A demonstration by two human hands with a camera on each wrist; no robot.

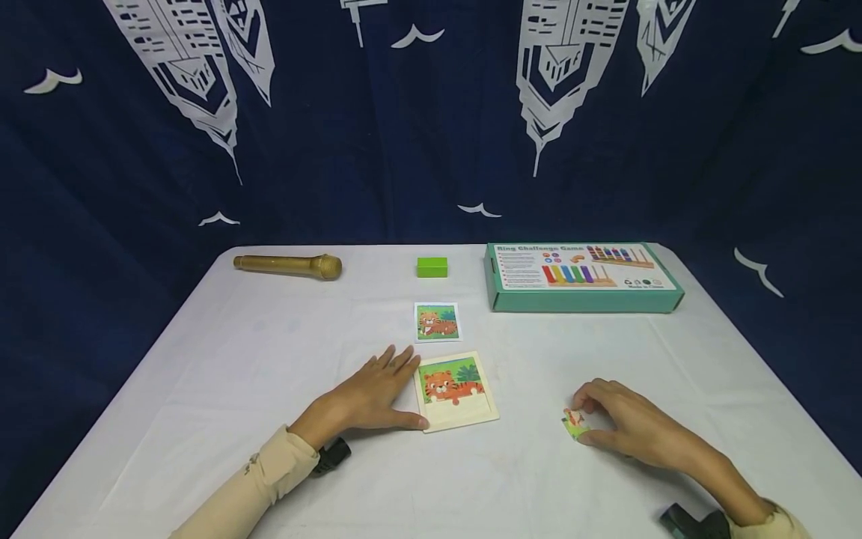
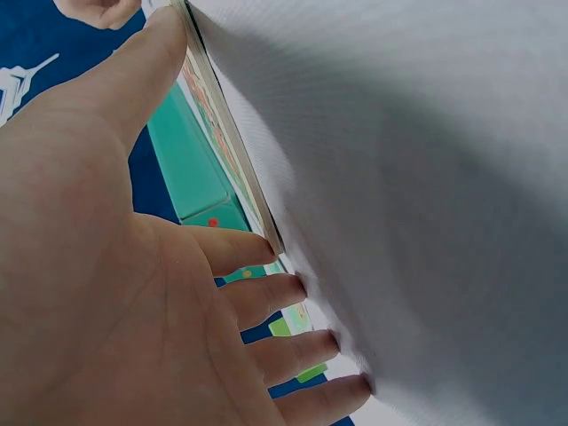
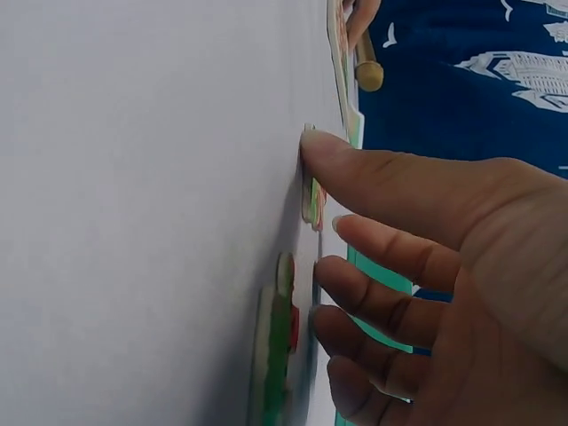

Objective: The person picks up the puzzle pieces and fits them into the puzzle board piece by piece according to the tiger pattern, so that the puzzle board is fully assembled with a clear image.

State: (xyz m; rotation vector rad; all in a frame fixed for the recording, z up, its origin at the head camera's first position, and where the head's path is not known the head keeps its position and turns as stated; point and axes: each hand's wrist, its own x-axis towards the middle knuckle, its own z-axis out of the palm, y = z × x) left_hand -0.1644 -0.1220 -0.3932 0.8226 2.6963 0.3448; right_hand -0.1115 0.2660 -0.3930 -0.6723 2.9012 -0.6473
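Observation:
My left hand lies spread on the table, thumb and index fingertip against the left edge of a wooden puzzle board. Fitted pieces in the board show a tiger over a bare lower strip. To the right, my right hand has its thumb and curled index finger at opposite edges of a small puzzle piece, pinching it low over the cloth. A second puzzle piece, green and red, lies under that hand in the right wrist view; the hand hides it in the head view.
A tiger picture card lies just behind the board. Farther back are a green block, a gold microphone-shaped object and a teal Ring Challenge Game box. A dark blue patterned curtain hangs behind the white-covered table.

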